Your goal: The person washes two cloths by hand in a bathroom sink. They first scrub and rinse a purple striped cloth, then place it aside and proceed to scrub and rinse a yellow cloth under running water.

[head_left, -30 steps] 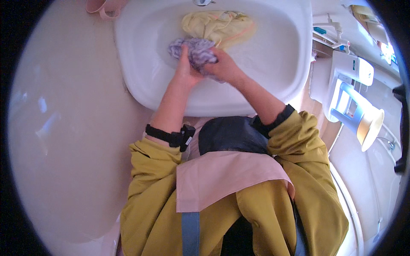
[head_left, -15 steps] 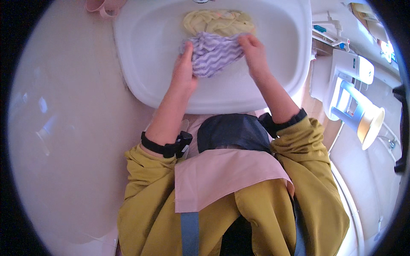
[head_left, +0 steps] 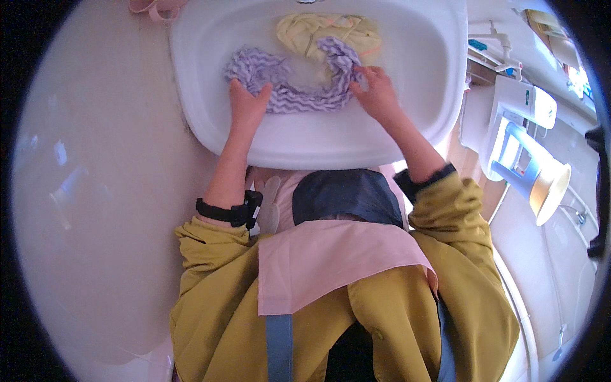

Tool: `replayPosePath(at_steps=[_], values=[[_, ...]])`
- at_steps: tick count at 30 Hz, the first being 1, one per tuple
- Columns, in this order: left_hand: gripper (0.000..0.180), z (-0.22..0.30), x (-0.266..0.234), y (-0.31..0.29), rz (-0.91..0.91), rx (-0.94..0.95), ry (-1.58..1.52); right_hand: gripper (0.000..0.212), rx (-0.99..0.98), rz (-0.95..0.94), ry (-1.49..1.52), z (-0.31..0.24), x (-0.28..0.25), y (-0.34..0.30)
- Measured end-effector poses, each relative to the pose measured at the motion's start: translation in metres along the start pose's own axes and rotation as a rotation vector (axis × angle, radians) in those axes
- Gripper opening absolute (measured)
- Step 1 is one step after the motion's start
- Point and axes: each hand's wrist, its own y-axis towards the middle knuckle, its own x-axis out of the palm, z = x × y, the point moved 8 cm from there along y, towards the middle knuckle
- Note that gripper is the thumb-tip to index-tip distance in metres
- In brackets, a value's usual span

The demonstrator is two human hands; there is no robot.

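Note:
A purple-and-white zigzag-patterned cloth [head_left: 302, 100] is stretched sideways in a sagging curve inside the white washbasin [head_left: 299, 156]. My left hand [head_left: 247, 107] holds its bunched left part, thumb apart from the fingers, some of which the cloth hides. At the cloth's right end my right hand [head_left: 377, 92] grips the edge between thumb and fingers. Just beyond lies a crumpled pale yellow cloth [head_left: 328, 30], at the far side of the basin; the purple cloth's upturned right end overlaps its near edge.
A pink cup [head_left: 156, 7] stands at the far left, beside the basin. To the right are white pipes [head_left: 503, 54], a white boxy appliance [head_left: 525, 99] and a blue stool with a yellow top [head_left: 531, 165]. The basin's front rim lies close to my body.
My left hand has moved left, away from the right one. The purple cloth, bunched between both hands before, is now spread wider into a curve, its right end turned up.

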Motion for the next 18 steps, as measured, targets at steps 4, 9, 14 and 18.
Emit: replayPosePath(at_steps=[4, 9, 14, 18], values=[[0.086, -0.003, 0.001, 0.003, -0.005, -0.031, -0.177, 0.041, -0.168, -0.242, -0.236, -0.041, 0.067, 0.015], [0.087, -0.007, 0.021, -0.033, -0.066, -0.685, -0.886, 0.037, -0.137, 0.133, -0.277, -0.022, 0.045, 0.042], [0.065, 0.019, 0.09, -0.038, -0.43, -0.947, -1.242, 0.03, 0.251, -0.146, 0.202, -0.049, 0.08, 0.03], [0.055, 0.03, 0.085, -0.018, -0.636, -0.612, -1.367, 0.03, 0.131, -0.105, 0.541, -0.13, 0.036, 0.006]])
